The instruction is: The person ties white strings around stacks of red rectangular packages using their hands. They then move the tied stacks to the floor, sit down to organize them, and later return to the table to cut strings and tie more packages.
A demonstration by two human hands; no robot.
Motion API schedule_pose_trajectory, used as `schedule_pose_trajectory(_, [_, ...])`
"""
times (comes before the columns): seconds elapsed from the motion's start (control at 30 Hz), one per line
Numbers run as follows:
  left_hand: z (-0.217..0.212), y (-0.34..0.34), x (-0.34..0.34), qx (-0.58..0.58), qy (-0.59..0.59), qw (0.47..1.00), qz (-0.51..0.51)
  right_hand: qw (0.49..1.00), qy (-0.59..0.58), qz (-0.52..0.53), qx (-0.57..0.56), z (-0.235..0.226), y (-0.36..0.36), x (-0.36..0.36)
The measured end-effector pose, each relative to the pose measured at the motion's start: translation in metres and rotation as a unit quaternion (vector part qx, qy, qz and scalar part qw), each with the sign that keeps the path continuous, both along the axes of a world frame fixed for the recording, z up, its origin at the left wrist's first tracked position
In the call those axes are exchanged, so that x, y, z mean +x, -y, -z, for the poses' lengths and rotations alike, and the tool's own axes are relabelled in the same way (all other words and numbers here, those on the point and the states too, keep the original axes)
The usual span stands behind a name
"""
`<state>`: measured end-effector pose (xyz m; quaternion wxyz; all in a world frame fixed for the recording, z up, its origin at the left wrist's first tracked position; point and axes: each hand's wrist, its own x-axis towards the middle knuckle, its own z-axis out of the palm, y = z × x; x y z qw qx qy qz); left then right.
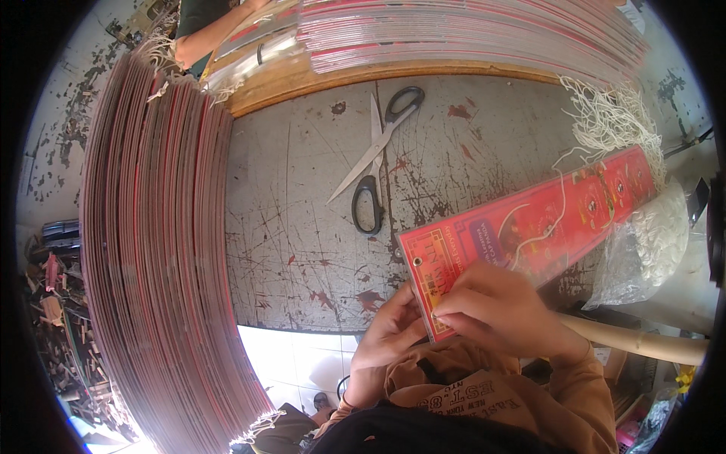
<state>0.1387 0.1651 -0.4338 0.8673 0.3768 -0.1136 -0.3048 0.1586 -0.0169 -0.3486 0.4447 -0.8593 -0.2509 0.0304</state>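
A long red printed sign [476, 234] in a clear glossy cover lies slantwise over the table's near right edge, its left end close to my body. A metal eyelet [417, 262] shows at one corner of that end. My left hand [393, 329] grips the near left corner, fingers partly hidden beneath it. Over the same corner my right hand [499, 310] is closed in a pinch. A white string [550, 229] runs across the sign into the right hand; its end at the fingertips is too small to make out.
Scissors [374, 155] with black handles lie spread on the scratched grey table [295, 227]. A tall row of signs [159, 250] stands at left, another stack [469, 38] at the back. White strings [609, 113] and a plastic bag [643, 250] are at right. Another person's arm [215, 34] reaches in at back left.
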Motion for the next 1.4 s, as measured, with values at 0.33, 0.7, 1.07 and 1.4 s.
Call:
schedule_pose_trajectory(0.33, [-0.005, 0.0, 0.002, 0.018, 0.006, 1.0, -0.004, 0.995, 0.093, 0.008, -0.023, 0.005, -0.003, -0.004])
schedule_pose_trajectory(0.7, [0.0, 0.007, -0.009, 0.121, 0.187, 0.961, -0.163, 0.981, 0.151, 0.021, -0.119, 0.005, 0.0, -0.024])
schedule_pose_trajectory(1.07, [-0.018, 0.0, 0.002, -0.132, -0.009, 0.859, -0.494, 0.961, 0.246, 0.075, -0.104, 0.005, 0.002, -0.029])
schedule_pose_trajectory(1.4, [-0.025, 0.031, 0.009, 0.048, -0.017, 0.977, -0.206, 0.975, 0.185, 0.054, -0.109, 0.005, 0.001, -0.033])
